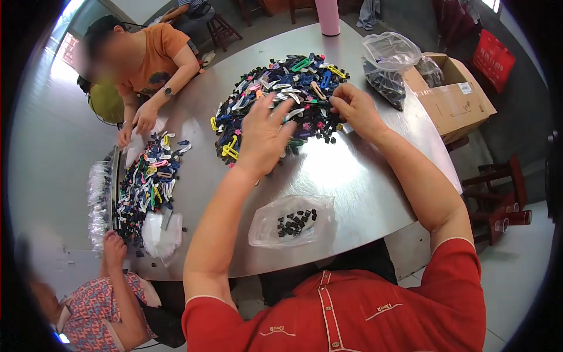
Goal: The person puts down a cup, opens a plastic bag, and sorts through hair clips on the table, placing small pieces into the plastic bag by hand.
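A large heap of mixed hair clips [287,94] lies on the metal table, with white, yellow, green, blue and black pieces among small black ones. My left hand [264,138] is over the near left part of the heap, fingers spread and slightly blurred. At the heap's right edge, my right hand [359,111] has thumb and index finger pinched together; what is between them, if anything, is too small to make out. Closer to my body sits a clear plastic bag [261,229] with several small black clips [297,223] in it.
A second clip pile [149,182] is at left, beside small clear bags [161,237]. Two people sit there, their hands near that pile. Along the right stand a filled plastic bag [384,82] and a cardboard box [457,108]. A pink bottle [328,17] stands at the far edge.
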Motion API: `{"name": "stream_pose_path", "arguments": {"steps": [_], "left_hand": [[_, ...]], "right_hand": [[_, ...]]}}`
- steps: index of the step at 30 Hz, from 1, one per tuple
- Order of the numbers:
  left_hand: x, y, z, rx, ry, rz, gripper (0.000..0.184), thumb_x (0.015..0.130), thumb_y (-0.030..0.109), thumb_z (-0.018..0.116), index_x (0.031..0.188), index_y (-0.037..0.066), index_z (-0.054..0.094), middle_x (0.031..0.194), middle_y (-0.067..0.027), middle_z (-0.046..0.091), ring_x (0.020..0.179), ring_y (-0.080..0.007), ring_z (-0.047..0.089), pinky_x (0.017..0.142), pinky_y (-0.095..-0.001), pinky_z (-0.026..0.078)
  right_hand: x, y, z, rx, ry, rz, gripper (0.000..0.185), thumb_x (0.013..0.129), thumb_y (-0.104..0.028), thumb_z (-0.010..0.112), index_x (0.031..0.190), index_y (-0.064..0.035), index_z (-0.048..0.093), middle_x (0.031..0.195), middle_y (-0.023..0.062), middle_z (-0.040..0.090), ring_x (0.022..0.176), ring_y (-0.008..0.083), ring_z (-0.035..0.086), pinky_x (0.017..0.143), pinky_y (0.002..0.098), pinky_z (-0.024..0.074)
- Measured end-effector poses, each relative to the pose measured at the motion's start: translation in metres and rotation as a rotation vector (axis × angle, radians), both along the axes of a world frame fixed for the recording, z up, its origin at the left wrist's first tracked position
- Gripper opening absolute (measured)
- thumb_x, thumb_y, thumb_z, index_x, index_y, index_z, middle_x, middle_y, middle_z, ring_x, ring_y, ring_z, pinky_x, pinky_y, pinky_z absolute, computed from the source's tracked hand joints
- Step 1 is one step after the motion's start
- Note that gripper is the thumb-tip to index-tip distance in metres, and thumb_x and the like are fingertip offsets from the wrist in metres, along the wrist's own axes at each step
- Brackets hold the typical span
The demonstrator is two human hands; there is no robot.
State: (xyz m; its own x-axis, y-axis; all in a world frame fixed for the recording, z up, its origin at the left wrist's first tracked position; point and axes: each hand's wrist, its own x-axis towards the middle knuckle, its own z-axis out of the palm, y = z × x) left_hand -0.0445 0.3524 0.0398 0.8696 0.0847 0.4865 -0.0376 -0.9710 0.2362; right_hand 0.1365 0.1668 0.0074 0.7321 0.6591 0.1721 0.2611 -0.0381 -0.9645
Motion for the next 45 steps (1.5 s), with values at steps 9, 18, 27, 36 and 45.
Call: {"name": "stream_pose_path", "arguments": {"steps": [9,18,27,36,45], "left_hand": [[-0.095,-0.027,0.02,-0.474,0.484,0.483,0.031,0.083,0.02,0.077,0.106,0.004,0.065,0.084,-0.0139,0.066,0.077,-0.0295,0.065,0.068,-0.0424,0.05],[-0.078,-0.014,-0.015,-0.26,0.211,0.309,0.018,0.084,0.006,0.068,0.101,0.003,0.063,0.096,-0.0183,0.062,0.093,-0.0405,0.063,0.081,-0.0496,0.05],[-0.062,-0.024,-0.022,-0.347,0.26,0.116,0.016,0.083,0.018,0.071,0.097,0.011,0.074,0.09,-0.014,0.062,0.089,-0.0353,0.064,0.078,-0.0453,0.051],[-0.066,-0.014,-0.028,-0.686,-0.021,0.113,0.019,0.086,0.012,0.072,0.103,0.005,0.076,0.089,-0.0087,0.061,0.08,-0.023,0.061,0.071,-0.0334,0.048],[-0.12,-0.042,0.078,-0.554,-0.035,-0.246,0.017,0.074,0.008,0.078,0.084,0.004,0.065,0.081,-0.0051,0.06,0.062,-0.0162,0.053,0.053,-0.0296,0.04]], "right_hand": [[-0.05,-0.012,0.048,0.232,-0.171,0.077,0.013,0.091,-0.006,0.073,0.1,0.0008,0.068,0.09,0.0053,0.069,0.08,0.0091,0.062,0.074,0.0259,0.0516],[-0.13,-0.038,0.096,0.371,-0.865,0.627,0.024,0.076,-0.004,0.083,0.096,-0.0068,0.07,0.098,0.0074,0.074,0.079,0.0239,0.068,0.066,0.0359,0.0532],[-0.002,-0.036,0.05,-0.388,-0.606,0.007,0.017,0.085,-0.012,0.073,0.09,0.0037,0.07,0.08,0.018,0.069,0.07,0.0271,0.067,0.067,0.0368,0.0522],[-0.007,-0.027,0.033,-0.574,-0.581,0.209,0.018,0.081,-0.017,0.075,0.087,-0.0004,0.071,0.076,0.0158,0.069,0.068,0.0283,0.065,0.064,0.0395,0.0504],[-0.01,-0.018,0.02,-0.555,-0.592,0.132,0.018,0.082,-0.015,0.071,0.085,0.0013,0.065,0.076,0.019,0.066,0.07,0.0334,0.065,0.065,0.043,0.0495]]}}
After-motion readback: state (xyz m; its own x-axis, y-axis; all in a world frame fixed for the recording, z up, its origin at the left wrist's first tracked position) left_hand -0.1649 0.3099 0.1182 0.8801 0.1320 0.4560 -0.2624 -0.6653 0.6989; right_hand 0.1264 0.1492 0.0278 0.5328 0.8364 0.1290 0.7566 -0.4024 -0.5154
